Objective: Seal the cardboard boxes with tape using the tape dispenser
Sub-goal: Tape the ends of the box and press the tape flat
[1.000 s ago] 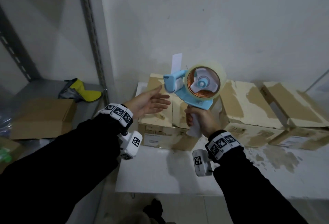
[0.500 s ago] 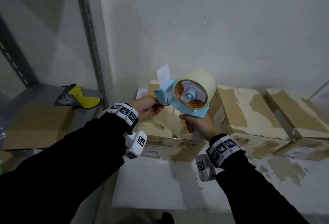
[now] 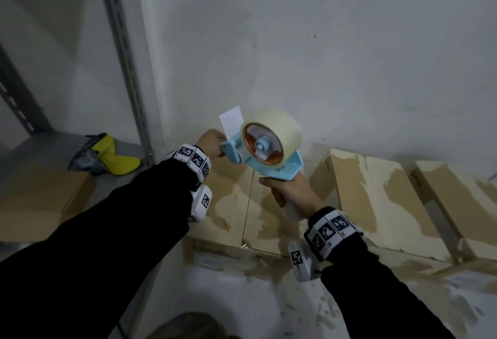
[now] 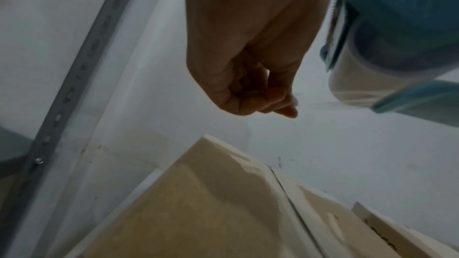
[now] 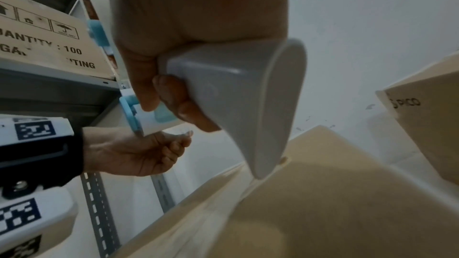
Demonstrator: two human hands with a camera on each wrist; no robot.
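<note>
The tape dispenser (image 3: 265, 150), light blue with a cream tape roll and a white handle, is held above the cardboard boxes (image 3: 242, 204). The right hand (image 3: 291, 190) is clamped on the handle. The left hand (image 3: 212, 142), fingers curled, pinches the tape end at the dispenser's front. The boxes sit closed on the worktop (image 3: 228, 298), tops patchy. Only the right wrist view shows printed lettering on a shelf carton (image 5: 49, 40).

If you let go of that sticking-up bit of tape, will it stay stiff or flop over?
Probably floppy. The loose tape end is a thin flat strip, standing up only because the left hand holds it at the front of the tape dispenser. It likely weighs almost nothing. Being tape, it would probably stick to fingers or curl back onto the roll.
</note>
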